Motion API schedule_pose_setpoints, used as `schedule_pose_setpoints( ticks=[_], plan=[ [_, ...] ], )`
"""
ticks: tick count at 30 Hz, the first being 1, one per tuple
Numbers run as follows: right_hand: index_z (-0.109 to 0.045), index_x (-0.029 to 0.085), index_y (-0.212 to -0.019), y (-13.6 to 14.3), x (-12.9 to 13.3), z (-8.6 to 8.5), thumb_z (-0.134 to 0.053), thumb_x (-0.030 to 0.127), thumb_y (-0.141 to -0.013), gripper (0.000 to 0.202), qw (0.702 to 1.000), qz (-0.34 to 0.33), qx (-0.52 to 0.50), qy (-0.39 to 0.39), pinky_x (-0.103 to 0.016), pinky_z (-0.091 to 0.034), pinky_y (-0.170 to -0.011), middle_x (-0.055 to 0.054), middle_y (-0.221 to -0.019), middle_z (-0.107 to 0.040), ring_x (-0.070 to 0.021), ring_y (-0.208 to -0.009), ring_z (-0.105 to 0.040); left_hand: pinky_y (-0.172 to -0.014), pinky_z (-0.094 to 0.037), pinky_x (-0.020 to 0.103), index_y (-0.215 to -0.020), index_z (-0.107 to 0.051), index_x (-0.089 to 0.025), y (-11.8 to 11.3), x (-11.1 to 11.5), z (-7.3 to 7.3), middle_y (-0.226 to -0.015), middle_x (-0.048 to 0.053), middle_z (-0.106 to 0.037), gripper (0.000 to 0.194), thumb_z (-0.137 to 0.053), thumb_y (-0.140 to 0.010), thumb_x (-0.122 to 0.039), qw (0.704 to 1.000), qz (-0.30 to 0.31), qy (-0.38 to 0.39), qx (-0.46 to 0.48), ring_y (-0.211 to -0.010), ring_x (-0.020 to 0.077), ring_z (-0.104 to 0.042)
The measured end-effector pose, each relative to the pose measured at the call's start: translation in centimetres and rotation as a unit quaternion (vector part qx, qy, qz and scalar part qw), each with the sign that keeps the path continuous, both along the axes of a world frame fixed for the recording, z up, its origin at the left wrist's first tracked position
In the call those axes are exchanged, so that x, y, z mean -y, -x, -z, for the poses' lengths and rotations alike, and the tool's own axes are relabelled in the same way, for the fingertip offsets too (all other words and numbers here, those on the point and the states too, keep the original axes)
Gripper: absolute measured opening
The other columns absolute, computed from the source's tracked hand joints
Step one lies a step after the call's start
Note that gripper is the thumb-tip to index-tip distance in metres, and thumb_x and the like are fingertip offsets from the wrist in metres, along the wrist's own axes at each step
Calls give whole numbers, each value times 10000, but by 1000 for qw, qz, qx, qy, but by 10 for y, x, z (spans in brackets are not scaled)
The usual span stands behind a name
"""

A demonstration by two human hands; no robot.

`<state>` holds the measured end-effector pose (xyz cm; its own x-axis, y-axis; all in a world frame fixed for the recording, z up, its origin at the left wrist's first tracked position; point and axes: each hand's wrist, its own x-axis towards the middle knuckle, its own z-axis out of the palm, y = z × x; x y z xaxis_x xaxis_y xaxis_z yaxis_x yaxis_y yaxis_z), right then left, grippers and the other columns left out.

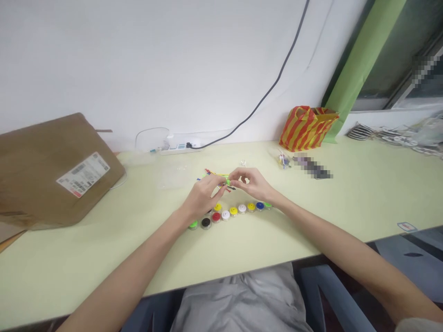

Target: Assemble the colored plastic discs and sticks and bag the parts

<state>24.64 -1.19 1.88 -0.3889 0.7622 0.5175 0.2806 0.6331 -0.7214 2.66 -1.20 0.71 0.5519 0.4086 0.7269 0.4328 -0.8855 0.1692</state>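
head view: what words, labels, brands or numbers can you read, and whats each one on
No text is readable.
White label on the brown package: printed, too small and blurred.
Small sticker on the table: red and blue marks, too blurred.

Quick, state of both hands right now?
Left hand: fingers closed on small bright-green piece.
Right hand: thumb and forefinger pinched at the same piece; whether it grips cannot be told.

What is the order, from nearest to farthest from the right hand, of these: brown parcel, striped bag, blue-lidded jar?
1. Blue-lidded jar: on the table, just in front of the right hand.
2. Striped bag: right side, near the wall.
3. Brown parcel: far left.
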Motion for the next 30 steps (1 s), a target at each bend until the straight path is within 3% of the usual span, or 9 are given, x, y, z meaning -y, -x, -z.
schedule_pose_setpoints(
  ticks=[11, 17, 22, 30],
  plan=[
    [-708, 179, -921, 9, 8, 3, -736, 422, -858, 253, 992, -30, -109, 56, -307, -538, -716, -45, -885, -736, -167, -770, -677, -854, -568, 276, -993, -633, -201, -1, 3, -5, -1110, 72, -724, 143, -533, -968, -103, 998, 37, -30, 50, -990, 147, -703],
    [-720, 176, -923, 12, 12, 2, -725, 416, -869, 246, 993, -9, -108, 45, -313, -540, -745, -50, -890, -740, -167, -789, -677, -836, -571, 301, -991, -627, -200, 0, 4, -4, -1040, 63, -725, 92, -611, -935, -128, 996, 39, -28, 70, -940, 157, -704],
    [-719, 168, -925, 5, 10, -4, -747, 421, -852, 266, 988, -57, -111, 87, -313, -538, -732, -55, -907, -732, -161, -770, -666, -792, -569, 302, -974, -615, -201, -5, 8, -5, -950, 46, -710, 89, -666, -912, -162, 995, 50, -38, 74, -881, 157, -693],
    [-691, 163, -933, 3, 13, -9, -749, 479, -845, 333, 975, -99, -135, 145, -290, -526, -645, -43, -806, -713, -147, -696, -641, -805, -569, 288, -1057, -600, -199, -9, 16, -10, -927, 30, -707, 110, -606, -948, -208, 993, 37, 38, 109, -846, 138, -688]
  ],
)
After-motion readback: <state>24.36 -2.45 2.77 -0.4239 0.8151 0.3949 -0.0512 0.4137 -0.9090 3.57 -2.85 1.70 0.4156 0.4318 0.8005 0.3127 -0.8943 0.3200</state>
